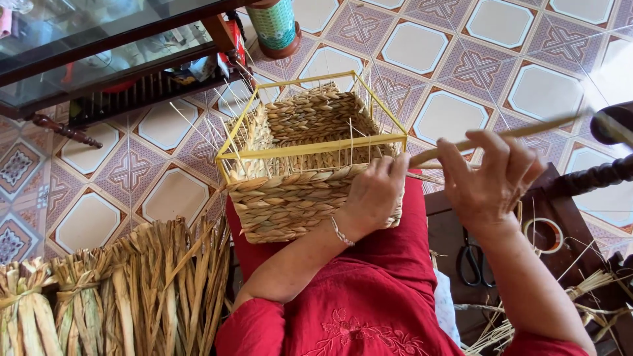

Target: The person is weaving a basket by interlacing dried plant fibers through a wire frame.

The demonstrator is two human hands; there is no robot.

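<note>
A half-woven straw basket [297, 191] on a yellow wire frame [310, 148] rests on my lap, which is covered in red cloth. My left hand [374, 191] presses against the basket's near right corner, fingers on the woven wall. My right hand [488, 178] is raised to the right of the basket and pinches a long dried straw strand [521, 132] that runs from the basket corner up and to the right. Thin upright stakes stick out of the basket's rim.
Bundles of dried leaves [119, 290] lie at the lower left on the patterned tile floor [461, 59]. A dark wooden stool [560, 217] at right holds black scissors [476, 260] and a tape roll [546, 234]. A glass-topped table [99, 46] and a green cylinder [273, 23] stand at the top.
</note>
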